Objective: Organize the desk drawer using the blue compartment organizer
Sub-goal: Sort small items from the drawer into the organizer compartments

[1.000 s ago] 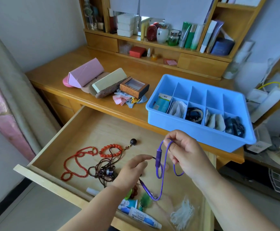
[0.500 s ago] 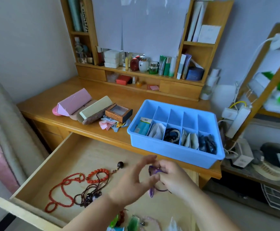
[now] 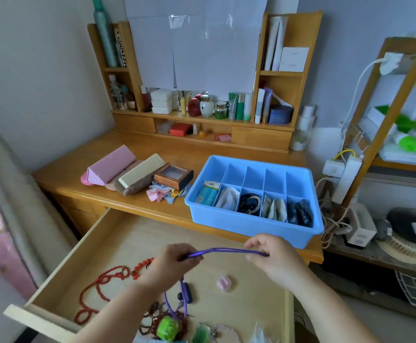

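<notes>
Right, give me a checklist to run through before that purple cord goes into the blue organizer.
1. Both hands hold the purple cord: ok, left hand and right hand pinch a stretched length.
2. Cord fully gathered: not ok, its tail hangs from the left hand into the drawer.
3. Tail free of the dark beads: cannot tell.
4. Free compartment in the blue organizer: ok, the back row looks empty.
5. Organizer within reach: ok, just beyond the hands.
</notes>
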`<state>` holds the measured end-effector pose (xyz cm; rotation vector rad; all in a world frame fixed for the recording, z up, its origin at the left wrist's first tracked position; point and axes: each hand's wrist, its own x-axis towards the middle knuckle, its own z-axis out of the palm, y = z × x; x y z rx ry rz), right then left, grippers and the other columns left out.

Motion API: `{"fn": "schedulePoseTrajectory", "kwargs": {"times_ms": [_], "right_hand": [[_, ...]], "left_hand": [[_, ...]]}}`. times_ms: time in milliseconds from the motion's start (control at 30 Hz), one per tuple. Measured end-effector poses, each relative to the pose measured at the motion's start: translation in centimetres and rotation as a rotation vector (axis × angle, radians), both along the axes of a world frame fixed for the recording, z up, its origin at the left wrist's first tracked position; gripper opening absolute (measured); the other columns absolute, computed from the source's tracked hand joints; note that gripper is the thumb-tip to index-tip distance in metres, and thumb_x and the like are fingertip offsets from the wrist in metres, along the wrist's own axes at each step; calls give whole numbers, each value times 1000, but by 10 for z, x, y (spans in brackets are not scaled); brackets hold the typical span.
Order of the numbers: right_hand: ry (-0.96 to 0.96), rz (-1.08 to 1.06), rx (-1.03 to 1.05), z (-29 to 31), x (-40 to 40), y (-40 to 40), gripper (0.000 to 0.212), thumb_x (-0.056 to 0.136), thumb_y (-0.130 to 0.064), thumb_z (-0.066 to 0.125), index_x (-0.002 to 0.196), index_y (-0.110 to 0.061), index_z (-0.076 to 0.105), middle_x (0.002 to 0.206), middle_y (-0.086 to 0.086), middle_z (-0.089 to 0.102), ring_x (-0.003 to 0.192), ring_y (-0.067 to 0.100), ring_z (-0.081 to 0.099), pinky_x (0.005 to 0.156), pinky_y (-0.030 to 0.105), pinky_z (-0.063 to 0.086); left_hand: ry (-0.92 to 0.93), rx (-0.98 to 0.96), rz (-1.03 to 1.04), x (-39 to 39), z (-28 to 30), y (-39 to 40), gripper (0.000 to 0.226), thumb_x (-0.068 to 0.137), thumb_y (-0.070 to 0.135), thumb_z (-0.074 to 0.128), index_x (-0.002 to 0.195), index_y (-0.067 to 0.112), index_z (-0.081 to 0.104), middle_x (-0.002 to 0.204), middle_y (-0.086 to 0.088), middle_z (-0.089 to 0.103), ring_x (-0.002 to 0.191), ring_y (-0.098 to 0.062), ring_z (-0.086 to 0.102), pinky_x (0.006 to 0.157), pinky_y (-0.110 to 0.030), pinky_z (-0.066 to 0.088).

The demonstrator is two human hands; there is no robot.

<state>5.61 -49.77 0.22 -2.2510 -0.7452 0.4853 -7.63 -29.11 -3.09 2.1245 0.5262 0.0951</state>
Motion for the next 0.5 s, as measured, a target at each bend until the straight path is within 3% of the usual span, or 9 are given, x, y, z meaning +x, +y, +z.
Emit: {"fn": "schedulePoseTrajectory", "kwargs": {"times_ms": [100,167,267,367,500], "right_hand": [[-169,141,-319,-14,1,-4,15,90,-40,57,77,-34,55,68,-14,55,65,0,51,53,16,34],[-74,195,-357,-21,2,-5,28,92,-38,54,66,-31,50,64,-11,54,62,1,52,54,18,37],[197,215,-243,-25,2,-6,21,94,-29,53,74,-29,59,69,-10,60,71,6,56,69,22,44],[245,228,-193,-32,1,-4,13,93,-19,54,91,-27,64,79,-10,61,75,5,58,73,18,45],[286,86,44,-34,0,5,22,89,-15,61,107,-26,60,111,-12,63,104,5,60,86,20,50]], "left_hand": [[-30,-31,160,-3,9,17,13,86,16,66,74,21,68,55,6,55,53,-6,46,51,-18,39],[-11,37,205,-4,17,26,14,87,14,64,77,23,67,60,7,62,54,-6,51,53,-18,42],[-37,36,286,-8,30,35,14,90,13,59,83,22,67,70,1,63,62,-10,56,56,-20,46],[-17,48,268,-10,36,33,23,94,13,49,82,24,67,60,4,56,53,-6,49,47,-13,38],[-42,109,110,-5,38,15,32,93,5,45,87,30,64,62,6,64,50,2,51,49,-9,38]]}}
